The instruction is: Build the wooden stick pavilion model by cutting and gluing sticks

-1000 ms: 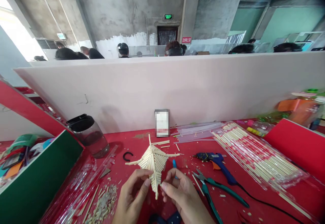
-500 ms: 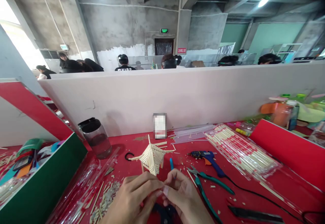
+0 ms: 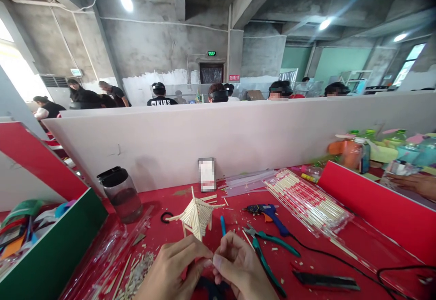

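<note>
My left hand [image 3: 179, 263] and my right hand [image 3: 238, 263] meet low in the middle, fingertips pinched together. Whatever lies between the fingertips is too small or hidden to make out. Just beyond them stands a little pavilion-like model of pale wooden sticks [image 3: 197, 211], its pointed roof corners sticking out. A blue pen-like stick [image 3: 223, 225] lies behind my right hand. Partly covered beneath both hands is a dark blue tool [image 3: 214, 288] whose kind I cannot tell. Green-handled cutting pliers [image 3: 267, 250] lie open right of my right hand.
A blue glue gun [image 3: 267, 210] with a black cord, a black utility knife [image 3: 325, 281] and bagged wooden sticks [image 3: 306, 200] lie to the right. At left stand a dark-lidded bottle [image 3: 122, 195] and a green divider [image 3: 68, 250]. Another person's hand [image 3: 415, 184] shows beyond the red divider [image 3: 371, 209].
The camera view has tilted up and turned slightly right, so the table things appear shifted left. My hands keep the same pinch; another person's hand now shows at far right.
</note>
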Action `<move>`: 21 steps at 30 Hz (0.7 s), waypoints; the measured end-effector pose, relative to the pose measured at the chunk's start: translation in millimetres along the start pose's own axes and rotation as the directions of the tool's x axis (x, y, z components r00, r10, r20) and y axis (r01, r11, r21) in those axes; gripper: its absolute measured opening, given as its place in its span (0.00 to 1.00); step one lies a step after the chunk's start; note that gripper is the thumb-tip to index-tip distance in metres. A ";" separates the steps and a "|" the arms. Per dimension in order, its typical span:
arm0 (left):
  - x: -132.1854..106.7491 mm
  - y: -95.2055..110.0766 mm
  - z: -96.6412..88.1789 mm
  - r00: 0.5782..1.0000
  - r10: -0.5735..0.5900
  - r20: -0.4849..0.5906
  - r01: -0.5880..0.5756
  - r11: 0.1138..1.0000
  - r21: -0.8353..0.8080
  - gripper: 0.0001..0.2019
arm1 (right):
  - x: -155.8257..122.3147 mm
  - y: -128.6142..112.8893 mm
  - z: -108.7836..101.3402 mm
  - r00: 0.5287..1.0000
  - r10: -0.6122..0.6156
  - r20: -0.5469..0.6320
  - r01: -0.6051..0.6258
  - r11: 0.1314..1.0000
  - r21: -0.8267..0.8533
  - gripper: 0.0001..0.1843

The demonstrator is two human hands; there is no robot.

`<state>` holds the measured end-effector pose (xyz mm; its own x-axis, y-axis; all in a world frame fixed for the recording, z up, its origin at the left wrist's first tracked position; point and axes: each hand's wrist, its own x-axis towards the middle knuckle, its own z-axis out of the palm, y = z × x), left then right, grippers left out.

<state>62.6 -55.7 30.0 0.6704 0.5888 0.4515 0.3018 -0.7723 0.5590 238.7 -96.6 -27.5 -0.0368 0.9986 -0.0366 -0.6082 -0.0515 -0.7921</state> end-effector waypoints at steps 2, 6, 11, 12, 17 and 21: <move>0.3 -1.4 1.0 1.000 -0.002 0.001 0.002 1.000 -0.003 0.10 | 0.1 0.5 -0.4 1.000 0.005 0.006 -0.005 1.000 0.010 0.27; 1.0 -4.8 4.3 1.000 0.003 0.011 -0.004 1.000 0.013 0.10 | 1.1 6.8 -3.6 0.999 0.030 0.034 -0.031 0.999 0.016 0.28; 1.2 -12.4 2.1 0.995 -0.024 -0.094 0.028 0.999 0.045 0.07 | 8.5 -6.5 -24.7 1.000 -0.014 -0.010 0.012 0.985 -0.174 0.26; 1.0 -15.2 0.0 0.991 -0.045 -0.129 0.053 0.997 0.060 0.07 | 11.4 -15.0 -34.2 0.998 -0.048 -0.030 0.038 0.959 -0.283 0.23; -1.0 -33.7 -11.9 0.949 -0.193 -0.247 0.217 0.974 0.071 0.09 | 24.2 -60.7 -98.3 0.943 -0.326 -0.064 0.045 0.316 -0.948 0.11; -1.8 -43.8 -14.3 0.942 -0.259 -0.213 0.272 0.962 0.035 0.11 | 21.1 -71.4 -123.9 0.950 -0.299 -0.089 -0.058 0.111 -0.992 0.08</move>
<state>38.4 -19.5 14.6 0.4090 0.8056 0.4287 0.4961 -0.5906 0.6365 379.6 -71.1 -47.2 0.2179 0.9647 0.1478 0.7214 -0.0572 -0.6901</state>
